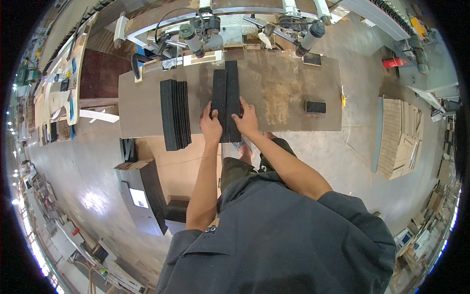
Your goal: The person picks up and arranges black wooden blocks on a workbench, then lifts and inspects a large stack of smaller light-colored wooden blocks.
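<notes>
Two long black strips (232, 93) lie side by side on the brown worktable (289, 88) in front of me, the right one reaching farther back. My left hand (211, 127) grips the left strip along its outer edge, thumb on top and fingers at the side. Against the outer edge of the right strip, my right hand (246, 119) is closed in the same way, its thumb over the top face. The fingertips beneath the edges are partly hidden. To the left, a row of similar black strips (175, 115) stands packed tightly together.
A machine with grey cylindrical motors (192, 40) runs along the table's far edge. A small black block (316, 107) sits at the table's right. Stacked brown boards (399, 137) stand on the floor at right; a dark stack of panels (152, 191) is at lower left.
</notes>
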### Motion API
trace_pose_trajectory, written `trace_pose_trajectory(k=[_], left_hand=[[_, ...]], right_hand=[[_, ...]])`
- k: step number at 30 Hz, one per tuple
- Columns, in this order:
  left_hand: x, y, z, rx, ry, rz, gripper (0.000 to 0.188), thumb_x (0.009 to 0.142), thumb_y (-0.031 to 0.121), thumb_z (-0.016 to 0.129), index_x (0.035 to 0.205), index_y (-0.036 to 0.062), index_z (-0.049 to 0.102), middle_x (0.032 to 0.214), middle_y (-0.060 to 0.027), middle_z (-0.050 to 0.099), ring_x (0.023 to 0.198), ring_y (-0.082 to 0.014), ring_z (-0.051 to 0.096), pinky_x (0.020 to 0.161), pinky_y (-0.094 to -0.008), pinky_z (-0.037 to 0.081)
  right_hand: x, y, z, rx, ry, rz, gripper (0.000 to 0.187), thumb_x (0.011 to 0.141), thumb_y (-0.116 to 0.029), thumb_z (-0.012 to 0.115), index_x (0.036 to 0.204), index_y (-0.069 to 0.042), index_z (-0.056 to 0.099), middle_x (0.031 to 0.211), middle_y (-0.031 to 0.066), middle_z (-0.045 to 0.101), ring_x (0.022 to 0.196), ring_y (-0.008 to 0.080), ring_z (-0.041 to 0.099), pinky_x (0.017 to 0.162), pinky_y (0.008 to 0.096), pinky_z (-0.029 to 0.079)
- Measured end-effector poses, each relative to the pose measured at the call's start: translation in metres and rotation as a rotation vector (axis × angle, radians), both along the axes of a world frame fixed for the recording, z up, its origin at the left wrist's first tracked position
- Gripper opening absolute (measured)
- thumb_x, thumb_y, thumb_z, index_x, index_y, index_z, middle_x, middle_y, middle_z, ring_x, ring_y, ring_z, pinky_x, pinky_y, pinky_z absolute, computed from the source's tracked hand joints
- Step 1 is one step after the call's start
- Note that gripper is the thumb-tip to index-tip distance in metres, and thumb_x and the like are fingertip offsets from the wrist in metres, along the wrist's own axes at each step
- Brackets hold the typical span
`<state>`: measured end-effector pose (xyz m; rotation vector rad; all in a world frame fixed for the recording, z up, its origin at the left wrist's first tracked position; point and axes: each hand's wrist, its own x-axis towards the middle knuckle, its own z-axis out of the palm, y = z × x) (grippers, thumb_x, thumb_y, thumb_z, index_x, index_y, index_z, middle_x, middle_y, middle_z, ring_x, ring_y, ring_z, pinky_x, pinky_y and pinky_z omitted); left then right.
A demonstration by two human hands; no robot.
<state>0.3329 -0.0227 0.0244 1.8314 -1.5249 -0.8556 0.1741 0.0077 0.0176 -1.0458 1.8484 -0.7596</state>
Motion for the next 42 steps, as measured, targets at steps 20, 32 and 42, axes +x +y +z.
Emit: trace_pose_trajectory(k=[20,32,42], left_hand=[[-0.075,0.009,0.025,-0.235,-0.443,-0.135,0.062,0.092,0.04,0.079,0.143,0.0079,0.065,0.123,-0.018,0.064,0.12,-0.0396,0.06,0.105,-0.0548,0.043],[-0.033,0.009,0.019,0.23,-0.096,-0.076,0.06,0.108,0.033,0.058,0.153,-0.006,0.055,0.137,-0.0349,0.068,0.127,-0.0508,0.066,0.11,-0.0501,0.051],[0.041,0.06,0.079,-0.101,-0.027,0.022,0.045,0.107,0.018,0.068,0.145,-0.0045,0.061,0.136,-0.0251,0.069,0.125,-0.0381,0.067,0.109,-0.0457,0.051]], right_hand=[[-0.025,0.004,-0.042,-0.102,-0.244,-0.322,0.054,0.115,-0.038,0.054,0.154,-0.001,0.059,0.139,0.0271,0.069,0.123,0.0384,0.069,0.111,0.0437,0.051],[0.002,-0.009,0.008,-0.076,-0.027,-0.112,0.075,0.101,-0.027,0.07,0.159,0.013,0.042,0.154,0.0371,0.055,0.143,0.0511,0.053,0.123,0.0481,0.04],[-0.327,0.057,0.007,-0.071,0.959,-0.73,0.098,0.094,-0.05,0.079,0.166,-0.002,0.033,0.168,0.0285,0.034,0.153,0.0492,0.033,0.125,0.0591,0.035]])
